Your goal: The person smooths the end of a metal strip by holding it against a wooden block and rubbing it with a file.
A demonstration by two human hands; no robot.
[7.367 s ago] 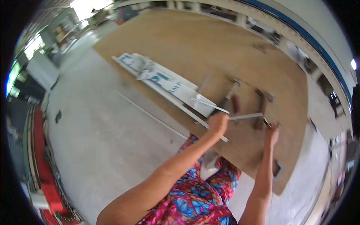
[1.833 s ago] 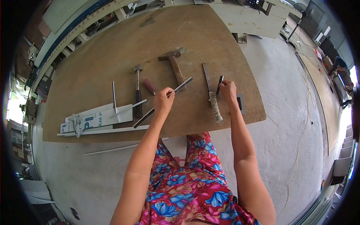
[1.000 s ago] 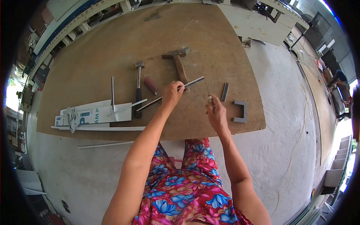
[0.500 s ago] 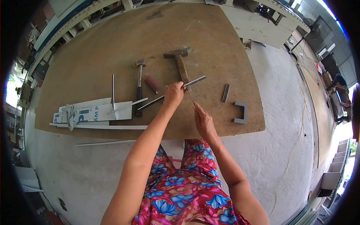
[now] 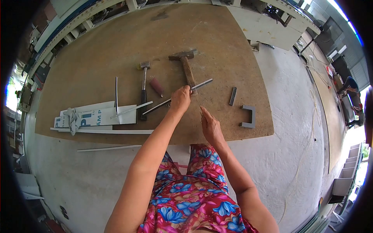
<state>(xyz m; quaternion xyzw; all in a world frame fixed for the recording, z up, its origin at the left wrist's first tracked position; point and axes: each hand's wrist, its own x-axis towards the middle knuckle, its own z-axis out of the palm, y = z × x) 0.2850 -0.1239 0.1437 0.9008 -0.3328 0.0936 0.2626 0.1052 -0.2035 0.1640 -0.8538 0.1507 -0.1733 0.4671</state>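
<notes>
My left hand (image 5: 181,99) is closed around a long thin dark-and-light strip (image 5: 203,84), which slants up to the right across a wooden hammer handle. The strip's other end (image 5: 155,107) shows to the left of my wrist. Just below and to the right, my right hand (image 5: 211,127) is closed, its fingers pinching something thin that points toward the strip; its kind is too fine to make out. Beyond my left hand lies a hammer (image 5: 187,71) with a wooden handle. A reddish-brown cylindrical piece (image 5: 156,86) rests nearby.
Left on the brown board (image 5: 105,50) are a black-handled hammer (image 5: 144,79), a white lettered sheet (image 5: 126,113), a crumpled cloth (image 5: 73,121) and pale strips (image 5: 116,131). At right lie a short dark bar (image 5: 233,96) and a grey U-shaped piece (image 5: 253,116). A person (image 5: 351,86) is far right.
</notes>
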